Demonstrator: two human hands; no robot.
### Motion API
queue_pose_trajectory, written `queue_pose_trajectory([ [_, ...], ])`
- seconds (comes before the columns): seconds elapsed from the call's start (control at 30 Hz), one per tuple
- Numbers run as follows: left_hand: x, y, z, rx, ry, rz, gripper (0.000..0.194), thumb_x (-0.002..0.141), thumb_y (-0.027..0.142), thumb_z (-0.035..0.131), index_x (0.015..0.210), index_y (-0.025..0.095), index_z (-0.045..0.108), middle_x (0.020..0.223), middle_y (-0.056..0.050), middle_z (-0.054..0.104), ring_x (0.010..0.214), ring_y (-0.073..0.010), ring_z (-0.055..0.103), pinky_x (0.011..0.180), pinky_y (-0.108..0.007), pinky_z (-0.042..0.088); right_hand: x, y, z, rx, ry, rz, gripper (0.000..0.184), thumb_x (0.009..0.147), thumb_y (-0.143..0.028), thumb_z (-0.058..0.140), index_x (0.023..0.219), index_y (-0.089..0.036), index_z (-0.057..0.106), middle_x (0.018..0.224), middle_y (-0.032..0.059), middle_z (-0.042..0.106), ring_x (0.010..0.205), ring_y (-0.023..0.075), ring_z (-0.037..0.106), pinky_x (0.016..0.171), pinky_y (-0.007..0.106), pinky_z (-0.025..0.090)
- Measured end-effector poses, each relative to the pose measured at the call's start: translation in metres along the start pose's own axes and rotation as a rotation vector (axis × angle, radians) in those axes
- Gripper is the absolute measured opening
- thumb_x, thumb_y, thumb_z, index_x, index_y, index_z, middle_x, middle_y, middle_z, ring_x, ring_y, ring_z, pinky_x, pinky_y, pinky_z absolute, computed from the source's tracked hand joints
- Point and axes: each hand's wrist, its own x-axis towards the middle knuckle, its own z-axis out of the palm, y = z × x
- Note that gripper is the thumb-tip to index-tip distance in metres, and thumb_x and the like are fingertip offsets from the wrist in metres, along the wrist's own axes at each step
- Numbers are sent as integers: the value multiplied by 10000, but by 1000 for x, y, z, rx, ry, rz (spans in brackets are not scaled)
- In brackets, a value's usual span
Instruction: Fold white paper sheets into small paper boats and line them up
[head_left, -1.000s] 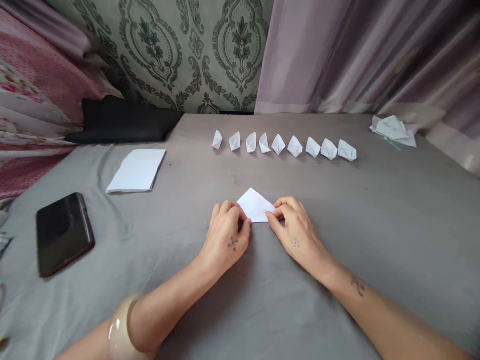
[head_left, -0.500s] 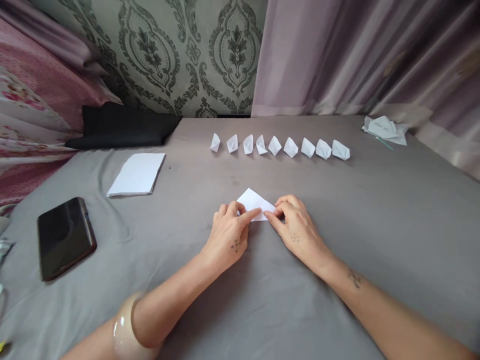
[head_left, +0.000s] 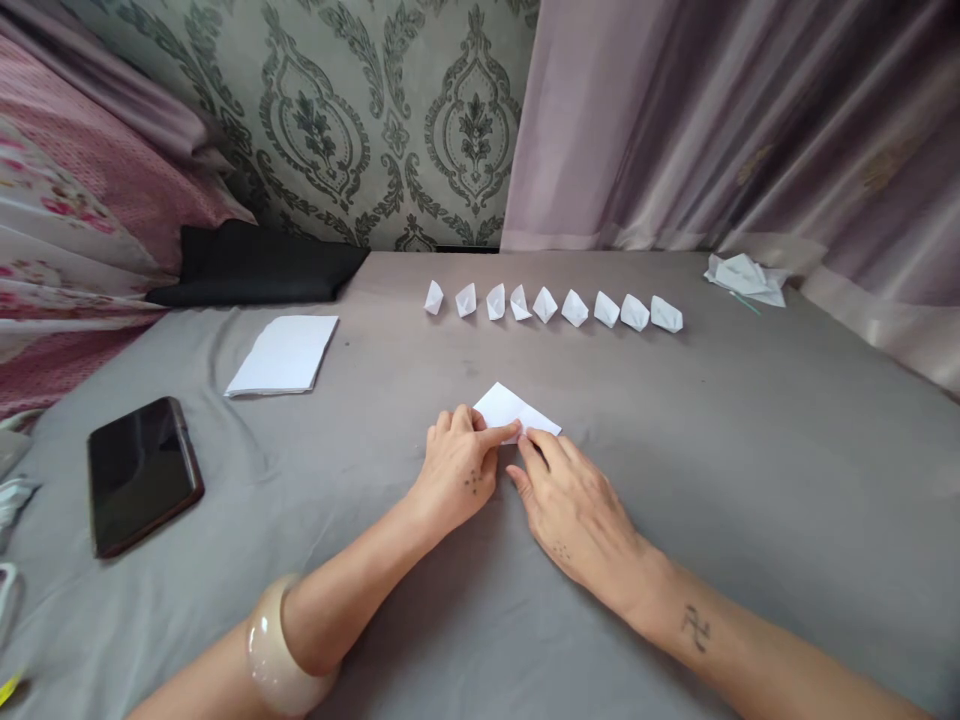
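A white sheet of paper [head_left: 502,406], folded to a triangle with its peak pointing away from me, lies flat on the grey cloth. My left hand [head_left: 456,468] is closed at its left corner, the index finger stretched along the near edge and pressing down. Beside it, my right hand [head_left: 576,502] touches the near edge with its fingertips, fingers extended and thumb apart. The right corner of the paper is uncovered; the left one is hidden under my fingers. Beyond the hands stands a row of several small folded white paper pieces [head_left: 545,305].
On the left lie a stack of white paper [head_left: 285,355] and a dark phone [head_left: 144,475]. A folded black cloth [head_left: 262,265] is at the back left. Crumpled white paper [head_left: 746,277] with a thin green stick rests at the back right, near the curtain [head_left: 637,130].
My right hand has let go of the right corner and slid left and nearer, its fingertips now at the middle of the near edge. My left hand stays in place. The view shifted slightly.
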Motion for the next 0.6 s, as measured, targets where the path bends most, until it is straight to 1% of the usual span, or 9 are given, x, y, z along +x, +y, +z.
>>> queue_pose_trajectory([
  [0.07, 2, -1, 0, -33, 0, -29, 418, 898, 188, 415, 1198, 386, 629, 973, -78, 531, 860, -206, 445, 813, -377, 376, -1, -1, 0, -31, -4, -5, 391, 965, -306, 376, 1218, -61, 545, 1067, 176, 613, 964, 267, 573, 794, 402, 509],
  [0.13, 3, -2, -2, -61, -3, -64, 395, 893, 203, 438, 1175, 387, 645, 962, -73, 534, 867, -207, 452, 828, -384, 379, -1, -1, -1, -40, -23, -7, 414, 962, -329, 378, 1230, -58, 542, 1063, 174, 607, 951, 263, 567, 784, 395, 506],
  [0.3, 3, -6, -7, -81, 5, -132, 332, 855, 245, 516, 1101, 388, 686, 950, -64, 533, 871, -219, 463, 849, -413, 395, 4, 2, -2, -56, -48, 8, 460, 953, -412, 380, 1285, -127, 520, 1005, 129, 580, 892, 246, 530, 749, 390, 482],
  [0.33, 3, -7, -9, -92, 20, -135, 315, 847, 248, 528, 1082, 371, 699, 954, -65, 534, 877, -219, 471, 856, -415, 399, 5, 3, -2, -61, -49, 11, 469, 953, -419, 374, 1298, -133, 514, 1000, 125, 575, 892, 246, 522, 748, 390, 476],
  [0.4, 5, -10, -11, -130, 89, -147, 296, 839, 248, 542, 1081, 302, 703, 984, -77, 542, 905, -220, 487, 869, -407, 411, 7, 4, -3, -65, -51, 10, 474, 959, -417, 358, 1306, -132, 510, 1001, 123, 569, 896, 244, 512, 753, 389, 466],
  [0.5, 12, -14, -15, -204, 197, -186, 331, 844, 250, 530, 1151, 185, 636, 990, -93, 585, 907, -210, 519, 847, -367, 438, 8, 7, -3, -59, -51, -8, 465, 960, -396, 361, 1300, -122, 519, 1015, 127, 567, 896, 242, 501, 763, 390, 457],
  [0.6, 20, -15, -18, -227, 158, -219, 283, 820, 245, 543, 1075, 153, 623, 873, -55, 624, 768, -173, 543, 745, -320, 449, 8, 8, -2, -38, -52, -20, 439, 955, -353, 371, 1297, -125, 527, 1023, 131, 567, 886, 248, 498, 748, 396, 457],
])
